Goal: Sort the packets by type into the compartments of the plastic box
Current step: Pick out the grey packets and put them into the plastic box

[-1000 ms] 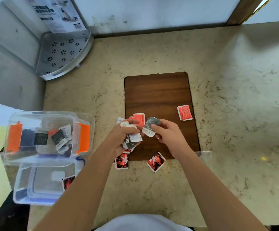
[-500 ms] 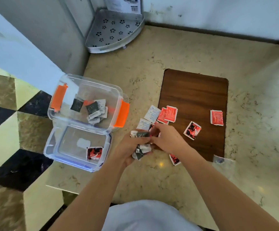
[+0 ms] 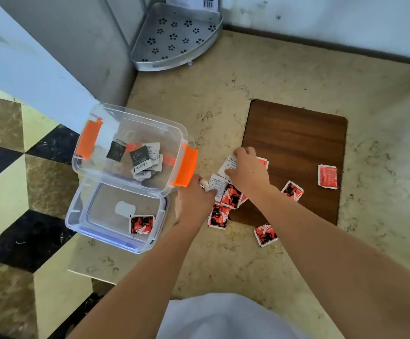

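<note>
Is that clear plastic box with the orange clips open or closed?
Open. The plastic box has no lid on it, so the black and white packets inside are plainly seen from above.

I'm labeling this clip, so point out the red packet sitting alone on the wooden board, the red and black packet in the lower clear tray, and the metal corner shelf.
lone red packet (image 3: 327,176), head view, its centre.
red and black packet (image 3: 141,224), head view, its printed face.
metal corner shelf (image 3: 174,37), head view, its perforated floor.

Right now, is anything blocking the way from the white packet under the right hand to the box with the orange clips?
Nothing visible does. The right hand rests on the white packet; the box is open, without a lid. Only the left hand sits near that path, beside the orange clip.
</note>
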